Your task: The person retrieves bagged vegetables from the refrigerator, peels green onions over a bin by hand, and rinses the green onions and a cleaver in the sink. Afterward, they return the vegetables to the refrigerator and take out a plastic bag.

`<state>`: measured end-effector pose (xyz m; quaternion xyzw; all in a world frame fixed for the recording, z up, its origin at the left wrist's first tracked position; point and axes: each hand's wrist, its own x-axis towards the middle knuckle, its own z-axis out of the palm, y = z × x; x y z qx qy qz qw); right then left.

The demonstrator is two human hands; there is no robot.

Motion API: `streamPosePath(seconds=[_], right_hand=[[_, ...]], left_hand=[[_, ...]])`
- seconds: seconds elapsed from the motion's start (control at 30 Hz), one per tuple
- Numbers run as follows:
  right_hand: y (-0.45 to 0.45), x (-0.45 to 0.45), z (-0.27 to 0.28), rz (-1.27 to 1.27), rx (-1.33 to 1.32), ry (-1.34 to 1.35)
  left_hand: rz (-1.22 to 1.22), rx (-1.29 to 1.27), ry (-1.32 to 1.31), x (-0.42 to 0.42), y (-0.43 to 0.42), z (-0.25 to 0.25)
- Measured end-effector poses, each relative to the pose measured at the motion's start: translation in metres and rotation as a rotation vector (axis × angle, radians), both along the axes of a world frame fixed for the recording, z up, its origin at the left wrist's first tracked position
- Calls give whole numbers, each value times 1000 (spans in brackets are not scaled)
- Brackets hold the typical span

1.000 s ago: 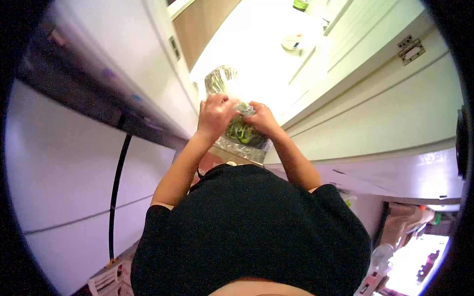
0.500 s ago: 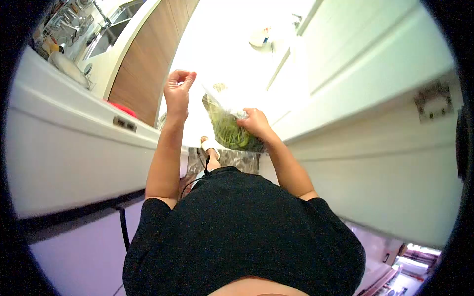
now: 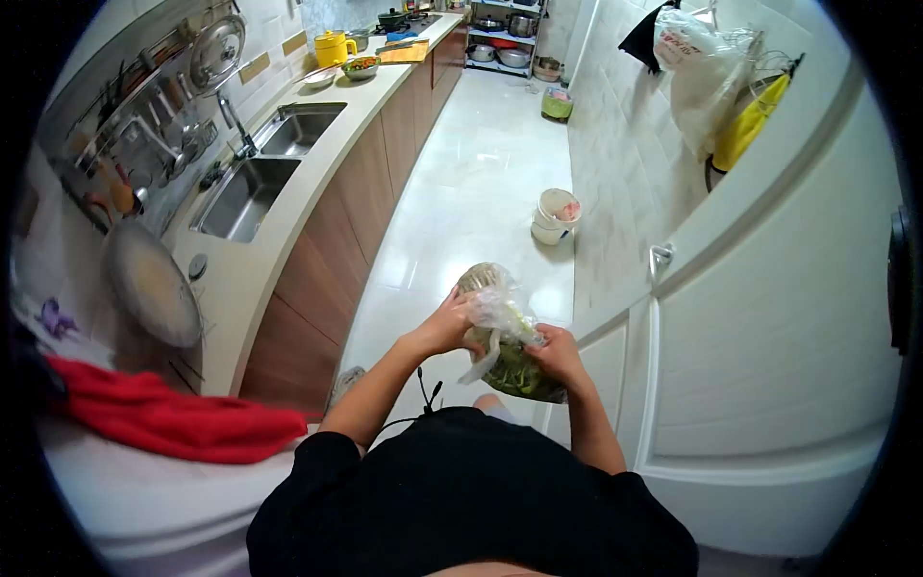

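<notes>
A clear plastic bag of leafy green vegetables (image 3: 520,369) hangs in front of my body, held between both hands. My left hand (image 3: 448,324) grips its upper left side, with pale stalks showing through the film just beyond the fingers. On the other side, my right hand (image 3: 559,354) has its fingers closed on the bunched plastic near the top. Crumpled film covers part of the greens, so the fingertips are partly hidden.
Along the left runs a counter with a double sink (image 3: 245,197). A white bucket (image 3: 556,216) stands on the floor ahead. To the right is a white door (image 3: 760,375); a red cloth (image 3: 173,409) lies at the lower left. Plastic bags (image 3: 707,72) hang on the right wall.
The view has tilted up and shows the kitchen ahead. My left hand, earlier raised apart from the bag, has come over onto it. My right hand still holds the bag.
</notes>
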<state>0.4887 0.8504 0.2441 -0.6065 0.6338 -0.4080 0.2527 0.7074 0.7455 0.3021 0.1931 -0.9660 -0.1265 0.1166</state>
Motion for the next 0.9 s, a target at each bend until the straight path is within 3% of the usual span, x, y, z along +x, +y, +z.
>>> streamPosePath(seconds=[0.03, 0.1, 0.2, 0.33, 0.4, 0.5, 0.53, 0.6, 0.7, 0.8, 0.9], right_hand=[[-11, -11, 0, 2, 13, -101], [-99, 1, 59, 43, 128, -69], [-199, -18, 67, 112, 93, 34], [-328, -38, 91, 196, 119, 151], [-385, -35, 117, 221, 221, 248], [-476, -23, 136, 81, -553, 538], [-501, -16, 144, 133, -588, 469], [-569, -6, 133, 290, -793, 452], [-661, 20, 138, 275, -824, 460], [-742, 53, 157, 248, -796, 516], [-820, 88, 175, 351, -839, 391]], left_hand=[[-3, -8, 30, -13, -14, -1], [10, 18, 148, -5, -119, 16], [29, 112, 231, -19, -208, 18], [195, 210, 183, -27, -299, 54], [322, 108, 357, -31, -341, 55], [491, -90, 549, -33, -410, 74], [635, -65, 510, -32, -430, 80], [681, -136, 589, -25, -475, 99], [780, -427, 533, -2, -545, 117], [913, -449, 316, 39, -606, 134], [905, -314, 551, 78, -671, 141]])
